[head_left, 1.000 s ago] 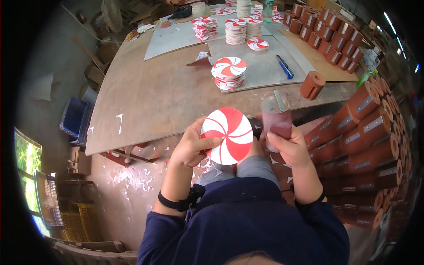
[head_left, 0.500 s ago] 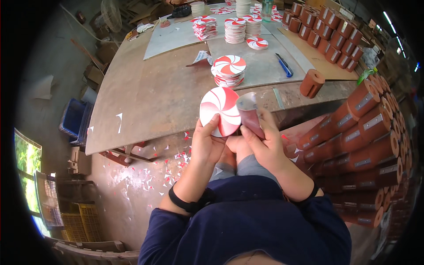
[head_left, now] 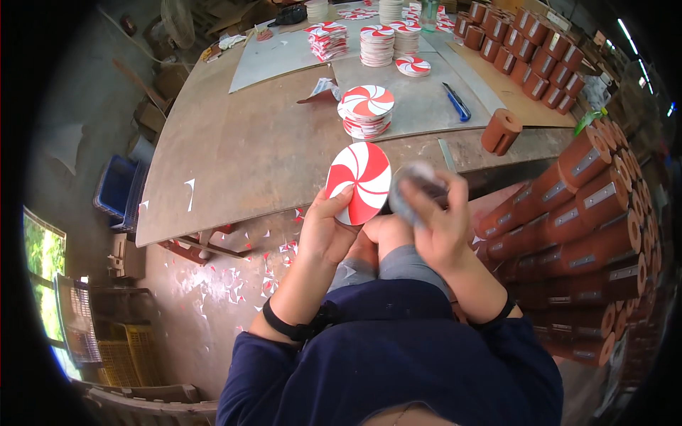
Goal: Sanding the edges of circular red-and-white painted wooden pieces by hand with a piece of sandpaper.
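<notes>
- Swirl disc (head_left: 369, 170): flat and thin, curved red and white blades alternating from a central point, its outline a slightly narrowed oval; held over the lap, by the table's near edge.
- Left hand (head_left: 327, 231): grips the disc's lower left, thumb on the patterned face.
- Right hand (head_left: 444, 224): grasps a grey piece (head_left: 403, 207), blurred, just right of the disc; whether they touch, I cannot tell.
- Table (head_left: 234, 149): beyond, bearing a stack of similar discs (head_left: 366, 117), a blue knife (head_left: 457, 104) and a slotted brown cylinder (head_left: 501, 133).
</notes>
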`<action>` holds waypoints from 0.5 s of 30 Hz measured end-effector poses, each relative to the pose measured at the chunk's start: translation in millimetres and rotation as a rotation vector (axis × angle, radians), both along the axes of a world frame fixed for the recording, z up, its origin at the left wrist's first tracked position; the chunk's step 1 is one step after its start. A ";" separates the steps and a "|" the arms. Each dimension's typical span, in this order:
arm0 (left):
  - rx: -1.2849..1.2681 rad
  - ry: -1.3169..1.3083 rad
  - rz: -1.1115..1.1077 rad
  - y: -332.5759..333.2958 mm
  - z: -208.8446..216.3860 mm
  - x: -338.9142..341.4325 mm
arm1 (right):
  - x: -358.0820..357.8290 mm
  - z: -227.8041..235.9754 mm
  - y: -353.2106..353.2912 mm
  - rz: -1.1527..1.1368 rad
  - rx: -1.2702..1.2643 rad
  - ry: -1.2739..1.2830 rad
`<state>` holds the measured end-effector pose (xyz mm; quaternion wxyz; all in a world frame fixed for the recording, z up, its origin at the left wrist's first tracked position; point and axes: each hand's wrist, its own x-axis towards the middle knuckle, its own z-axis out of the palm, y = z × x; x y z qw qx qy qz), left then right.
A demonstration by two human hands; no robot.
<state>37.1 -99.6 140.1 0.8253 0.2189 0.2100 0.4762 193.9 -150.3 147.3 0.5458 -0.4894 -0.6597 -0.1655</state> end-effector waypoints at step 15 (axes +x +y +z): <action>0.110 0.050 -0.016 2.2 1.1 -13.0 | 16.2 -20.8 -0.4 0.166 -0.168 -0.048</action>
